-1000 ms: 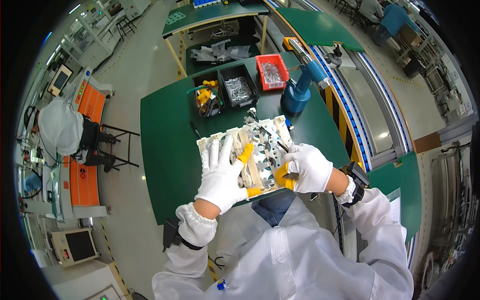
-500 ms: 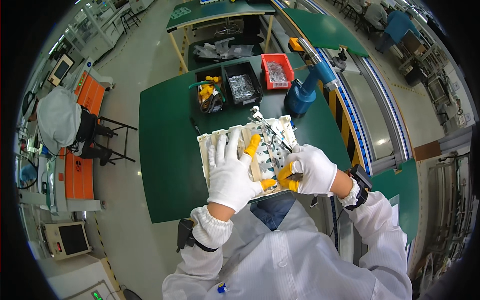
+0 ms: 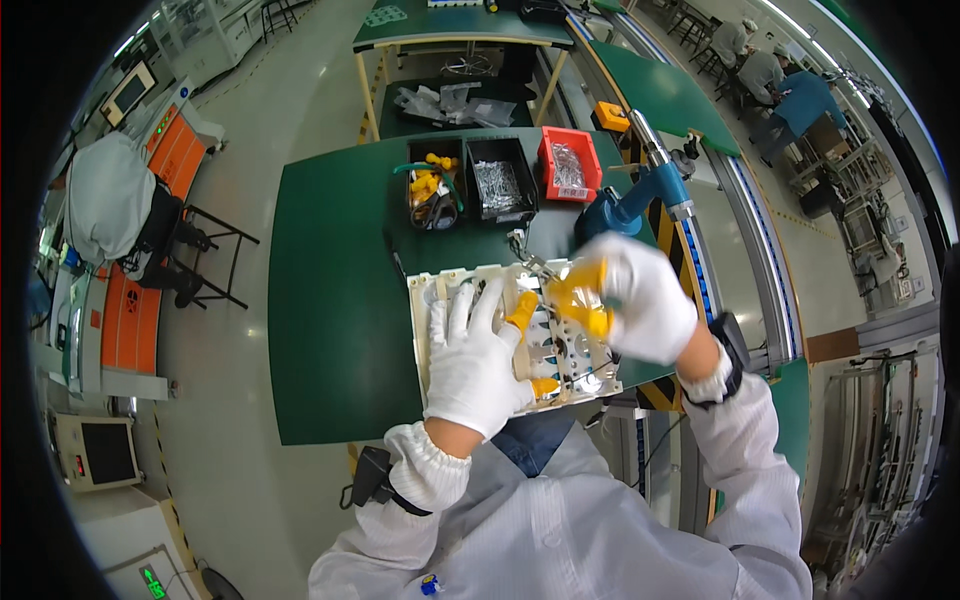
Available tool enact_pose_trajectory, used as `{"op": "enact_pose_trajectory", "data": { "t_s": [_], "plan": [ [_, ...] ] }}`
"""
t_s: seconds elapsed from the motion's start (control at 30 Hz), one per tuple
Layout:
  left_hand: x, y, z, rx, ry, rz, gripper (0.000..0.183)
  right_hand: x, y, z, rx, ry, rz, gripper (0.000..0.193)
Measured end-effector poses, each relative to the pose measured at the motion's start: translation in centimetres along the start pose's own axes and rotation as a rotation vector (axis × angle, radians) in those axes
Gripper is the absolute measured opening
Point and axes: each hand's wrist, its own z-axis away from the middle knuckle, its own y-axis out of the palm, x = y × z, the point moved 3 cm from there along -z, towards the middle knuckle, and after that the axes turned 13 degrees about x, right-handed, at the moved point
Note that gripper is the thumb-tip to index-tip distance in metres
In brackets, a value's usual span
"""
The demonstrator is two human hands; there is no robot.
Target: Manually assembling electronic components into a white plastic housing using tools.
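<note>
A white plastic frame (image 3: 420, 322) with ribs and metal strips lies at the near edge of the green table. My left hand (image 3: 468, 365), white-gloved with yellow finger covers, rests spread and flat on its left part. Over the frame's right part my right hand (image 3: 650, 305), gloved the same way, hangs raised and smeared by motion. Its yellow-covered fingers are bent near the wires, and whether they hold anything is unclear. A white connector (image 3: 517, 238) on wires sticks out past the frame's far edge. Part of the wiring is hidden behind my right hand.
Beyond the frame stand a black bin (image 3: 518, 217) of small metal parts, another holding yellow finger covers and scissors (image 3: 445, 208), and a red bin (image 3: 548, 160). A blue tool (image 3: 660, 188) stands right of them, beside a conveyor (image 3: 745, 235). A person (image 3: 110, 195) sits at left.
My right hand has lifted from the frame's near right part and moved up and away from me. My left hand stays flat on the frame. The view has shifted slightly.
</note>
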Motion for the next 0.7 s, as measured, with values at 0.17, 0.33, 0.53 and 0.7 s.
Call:
{"op": "enact_pose_trajectory", "data": {
  "t_s": [0.17,0.33,0.53,0.7],
  "plan": [
    [0.1,-0.1,0.0,-0.082,0.052,0.044,0.081,-5.8,0.4,-15.5,-0.248,0.274,0.215,0.021],
    [0.1,0.7,0.4,-0.007,0.003,-0.129,0.061,-17.6,7.4,-23.0,0.080,0.750,0.427,0.020],
    [-0.4,-0.8,0.2,0.034,0.026,0.000,0.071,-22.0,10.1,-22.5,0.159,0.937,0.205,0.024],
    [-0.6,-0.7,-0.4,0.043,0.012,-0.017,0.079,-20.7,8.5,-22.9,0.125,0.917,0.150,0.026]
  ]
}}
